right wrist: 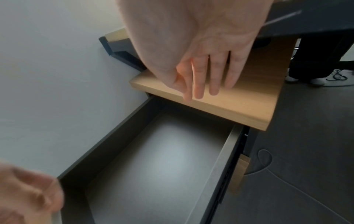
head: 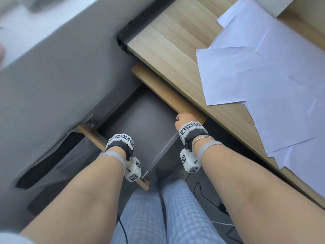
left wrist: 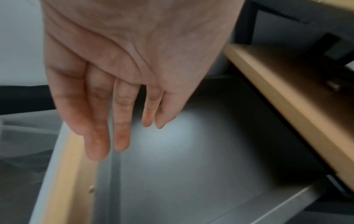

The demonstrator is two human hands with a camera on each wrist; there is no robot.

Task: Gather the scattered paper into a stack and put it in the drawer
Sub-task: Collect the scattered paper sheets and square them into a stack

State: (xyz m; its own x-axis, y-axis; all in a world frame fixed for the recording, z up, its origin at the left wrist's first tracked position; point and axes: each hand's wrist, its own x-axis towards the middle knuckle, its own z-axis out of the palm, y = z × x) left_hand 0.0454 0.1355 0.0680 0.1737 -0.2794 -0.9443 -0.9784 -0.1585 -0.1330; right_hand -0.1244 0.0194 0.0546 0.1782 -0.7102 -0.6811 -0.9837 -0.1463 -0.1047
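Neither grip holds anything: the left hand (left wrist: 122,72) hangs with straight fingers over the open drawer (right wrist: 162,174), and the right hand (right wrist: 203,60) lies loose-fingered by its wooden panel (right wrist: 220,106). The paper (head: 274,81) lies unstacked on the counter (head: 175,37). Risk: sheets near the edge could slide off when gathered.

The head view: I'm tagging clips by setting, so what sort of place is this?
Probably an office or study workstation: a light wooden desk strewn with loose white paper sheets, a pulled-out grey-lined drawer beneath it, and black cables on the dark floor.
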